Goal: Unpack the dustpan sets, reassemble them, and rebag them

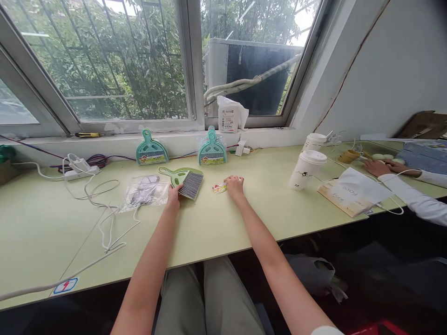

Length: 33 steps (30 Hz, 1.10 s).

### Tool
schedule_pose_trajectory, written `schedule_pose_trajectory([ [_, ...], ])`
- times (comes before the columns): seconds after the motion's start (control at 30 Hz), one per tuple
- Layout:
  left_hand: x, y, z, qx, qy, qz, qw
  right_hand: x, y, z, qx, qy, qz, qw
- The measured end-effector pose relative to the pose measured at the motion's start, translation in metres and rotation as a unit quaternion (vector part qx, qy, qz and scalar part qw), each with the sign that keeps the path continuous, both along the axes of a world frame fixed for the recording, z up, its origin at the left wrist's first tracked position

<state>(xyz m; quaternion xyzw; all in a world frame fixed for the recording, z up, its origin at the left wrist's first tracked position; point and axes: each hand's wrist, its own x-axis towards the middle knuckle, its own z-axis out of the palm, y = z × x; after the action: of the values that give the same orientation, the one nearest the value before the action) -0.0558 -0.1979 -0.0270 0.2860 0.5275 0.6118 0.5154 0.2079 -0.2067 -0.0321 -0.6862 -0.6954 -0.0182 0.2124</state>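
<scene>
Power strip: left side of the frame, on the pale green table, white, with a loose cable running down to the lower left.
Clear bag: left of centre, flat on the table, something grey inside it.
First dustpan stack: by the wall, above the bag, green, upright, with a yellow label.
Left hand: near the centre, gripping the lower left edge of the dustpan, thumb on top; the other fingers are mostly hidden, so I cannot tell whether they are spread or together.
Dustpan: centre of the frame, light green, handle towards the upper left, a brush with dark grey bristles lying on it.
Second dustpan stack: upper centre, upright by the wall.
Card strip: right of the dustpan and apart from it, small, colourful, its right end at the right hand.
Right hand: fingers bent and close together, tips down at the strip; whether they pinch it I cannot tell.
White package: on the sill above.
Paper cups: right of centre, two, lidded.
Flat packet: right side of the frame.
Co-worker's hands: far right, on the table.
</scene>
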Motion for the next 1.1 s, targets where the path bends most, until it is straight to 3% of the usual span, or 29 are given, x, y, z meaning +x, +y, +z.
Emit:
schedule_pose_trajectory([
  [0.1,0.0,-0.001,0.0,0.005,-0.002,-0.01,1.0,0.001,-0.002,0.007,0.01,0.027,-0.034,0.999],
  [0.17,0.0,-0.001,-0.001,0.007,0.001,-0.014,1.0,0.0,-0.003,0.012,-0.042,0.043,-0.06,0.996],
  [0.3,0.001,-0.001,-0.001,0.007,0.005,-0.022,1.0,-0.01,-0.004,0.011,-0.136,0.044,-0.006,0.99],
  [0.4,0.001,-0.002,-0.002,0.018,-0.002,-0.033,0.999,-0.021,-0.004,0.003,-0.118,0.068,0.039,0.99],
  [0.5,0.001,-0.002,-0.004,0.028,-0.011,-0.046,0.998,-0.023,-0.001,0.001,-0.1,0.128,0.034,0.986],
  [0.6,0.001,-0.002,-0.006,0.024,-0.019,-0.061,0.998,-0.018,0.002,0.009,-0.058,0.241,0.02,0.968],
  [0.7,0.005,-0.003,-0.005,0.022,-0.03,-0.07,0.997,-0.02,0.0,0.02,0.027,0.321,0.075,0.944],
  [0.77,0.009,-0.005,-0.002,0.026,-0.041,-0.08,0.996,-0.03,-0.006,0.023,0.058,0.3,0.14,0.942],
  [0.87,0.016,-0.011,0.002,0.043,-0.06,-0.114,0.991,-0.052,-0.017,0.021,0.011,0.189,0.216,0.958],
  [0.97,0.02,-0.015,0.005,0.082,-0.056,-0.151,0.984,-0.069,-0.024,0.014,-0.048,0.109,0.233,0.965],
  [1.1,0.021,-0.018,0.005,0.101,-0.032,-0.177,0.978,-0.072,-0.027,0.011,-0.069,0.092,0.216,0.97],
])
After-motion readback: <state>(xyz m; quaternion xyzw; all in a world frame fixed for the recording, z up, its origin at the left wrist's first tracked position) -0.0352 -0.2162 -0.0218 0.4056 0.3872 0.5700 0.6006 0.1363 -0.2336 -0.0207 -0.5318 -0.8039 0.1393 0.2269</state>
